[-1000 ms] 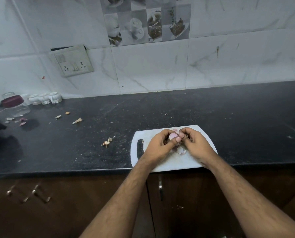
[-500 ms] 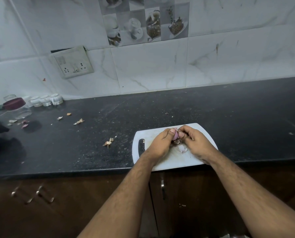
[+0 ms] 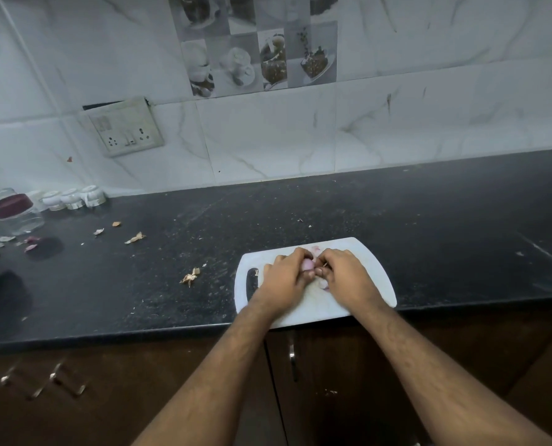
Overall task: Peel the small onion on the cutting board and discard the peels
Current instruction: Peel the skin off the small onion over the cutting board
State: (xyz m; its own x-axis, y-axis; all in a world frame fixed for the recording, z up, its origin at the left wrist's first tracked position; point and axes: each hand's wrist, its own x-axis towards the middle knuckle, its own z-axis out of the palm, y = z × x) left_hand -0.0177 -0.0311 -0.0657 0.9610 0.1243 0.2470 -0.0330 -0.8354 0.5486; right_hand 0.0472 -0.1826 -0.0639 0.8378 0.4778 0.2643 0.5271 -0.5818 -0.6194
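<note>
From the head camera, both hands meet over the white cutting board (image 3: 369, 268) at the front edge of the black countertop (image 3: 429, 220). The left hand (image 3: 285, 278) curls around the small pinkish onion (image 3: 307, 263) and holds it just above the board – the right hand (image 3: 345, 276) pinches at its side, fingertips touching the left's. A pink peel scrap (image 3: 324, 286) lies on the board below the hands, another (image 3: 315, 248) beyond them. Off to the left, dry peels (image 3: 189, 278) sit on the counter, with more (image 3: 135, 238) farther back near a glass jar (image 3: 14, 214).
</note>
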